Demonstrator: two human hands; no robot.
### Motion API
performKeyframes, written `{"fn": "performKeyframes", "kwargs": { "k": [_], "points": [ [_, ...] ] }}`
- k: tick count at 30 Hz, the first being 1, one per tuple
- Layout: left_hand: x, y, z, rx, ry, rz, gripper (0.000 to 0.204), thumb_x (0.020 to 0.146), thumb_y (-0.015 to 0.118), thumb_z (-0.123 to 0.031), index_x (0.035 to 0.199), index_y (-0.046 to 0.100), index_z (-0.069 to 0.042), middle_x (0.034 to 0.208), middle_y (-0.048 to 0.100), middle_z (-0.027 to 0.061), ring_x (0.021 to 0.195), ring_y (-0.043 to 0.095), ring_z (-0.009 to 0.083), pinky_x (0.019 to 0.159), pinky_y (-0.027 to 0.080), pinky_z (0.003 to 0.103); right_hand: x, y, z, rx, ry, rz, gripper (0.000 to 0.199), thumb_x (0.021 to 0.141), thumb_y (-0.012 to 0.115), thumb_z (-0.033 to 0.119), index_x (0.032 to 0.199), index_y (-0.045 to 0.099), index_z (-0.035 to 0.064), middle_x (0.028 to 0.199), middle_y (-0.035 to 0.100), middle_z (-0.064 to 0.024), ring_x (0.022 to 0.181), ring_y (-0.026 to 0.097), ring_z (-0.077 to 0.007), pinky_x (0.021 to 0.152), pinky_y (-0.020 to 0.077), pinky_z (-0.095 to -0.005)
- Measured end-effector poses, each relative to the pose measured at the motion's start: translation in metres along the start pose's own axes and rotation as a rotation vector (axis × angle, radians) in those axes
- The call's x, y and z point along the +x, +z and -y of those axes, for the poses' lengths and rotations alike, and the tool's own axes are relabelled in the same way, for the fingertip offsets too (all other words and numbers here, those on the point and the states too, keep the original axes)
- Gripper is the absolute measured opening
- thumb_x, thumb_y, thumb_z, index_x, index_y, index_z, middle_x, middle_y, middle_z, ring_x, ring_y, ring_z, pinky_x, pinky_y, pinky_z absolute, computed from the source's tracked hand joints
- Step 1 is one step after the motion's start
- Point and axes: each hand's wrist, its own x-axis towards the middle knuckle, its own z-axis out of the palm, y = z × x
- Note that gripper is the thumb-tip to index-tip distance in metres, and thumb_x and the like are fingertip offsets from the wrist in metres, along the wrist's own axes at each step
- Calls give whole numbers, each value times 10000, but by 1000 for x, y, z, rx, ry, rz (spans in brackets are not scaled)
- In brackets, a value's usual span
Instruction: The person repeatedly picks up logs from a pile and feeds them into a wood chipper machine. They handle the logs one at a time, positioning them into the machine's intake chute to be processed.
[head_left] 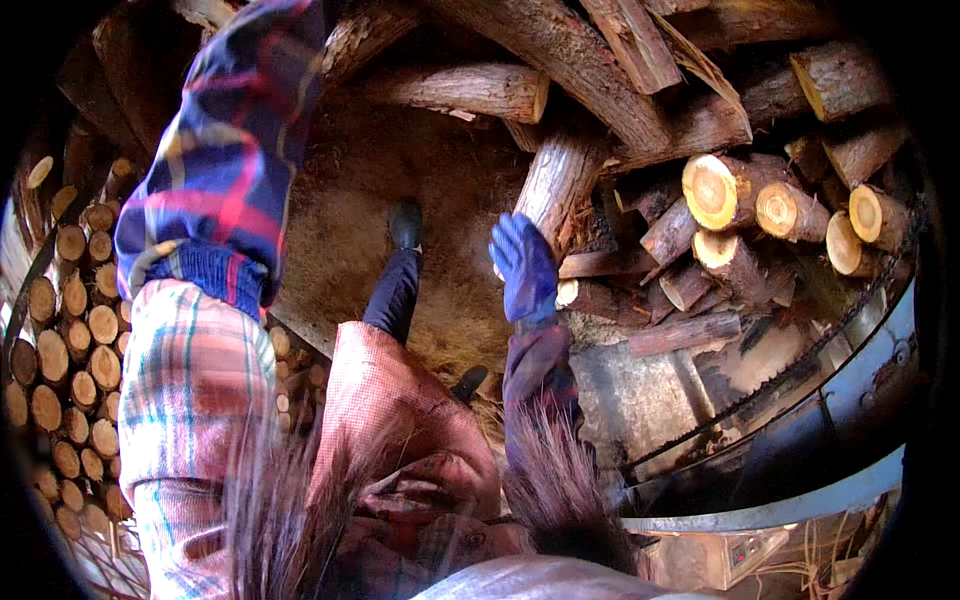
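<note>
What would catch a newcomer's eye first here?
Probably the large plaid sleeve at upper left, its left hand out of view, and the blue-gloved right hand near the middle, at the near end of a rough-barked log. Next might come the bright, pale-faced cut logs piled at right, and the neat stack of round log ends along the left edge.

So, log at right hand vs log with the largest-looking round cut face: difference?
The log at the right hand shows mostly bark; the large-faced log shows mainly its yellowish end. The hand overlaps the former; the latter is clear of it. Both have bark.
</note>
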Motion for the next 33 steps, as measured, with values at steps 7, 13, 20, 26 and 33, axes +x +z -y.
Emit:
{"fn": "performKeyframes", "kwargs": {
  "k": [7,13,20,26,33],
  "points": [
    [-182,31,-215,-330,-275,-430,697,717,752,-250,1300,449,-16,1294,485,170,1156,502,311,1010,382,440,71,63,83,618,-81,81,996,725,558,730,1420,279,73,1425,350,-170,1264,384,-349,1067,286,-545],
    [-233,19,-388,42,-158,-490,711,660,785,-249,1264,476,-35,1279,459,183,1187,460,332,1026,355,436,21,54,83,720,-456,556,692,890,453,558,1385,364,83,1375,425,-130,1224,437,-269,1037,346,-401],
    [-241,-11,-385,956,-364,-206,562,852,579,-283,1318,418,-13,1339,433,159,1211,456,268,1005,402,415,-267,94,89,725,147,631,499,895,580,418,1243,524,65,1149,608,-123,979,618,-228,862,506,-352],
    [-327,45,-448,1328,-628,63,494,956,453,-299,1345,389,-2,1378,412,148,1225,450,239,994,424,401,-376,-68,115,-882,-1293,493,898,643,801,369,1339,377,-9,1263,508,-224,1171,500,-368,989,412,-414],
    [-348,166,-621,-817,-547,-256,523,942,460,-361,1324,421,-5,1310,480,149,1158,505,262,1000,404,405,-429,-223,78,-734,-1206,646,1111,551,846,342,1427,246,17,1348,427,-196,1276,398,-328,1068,310,-415]
  ]
}}
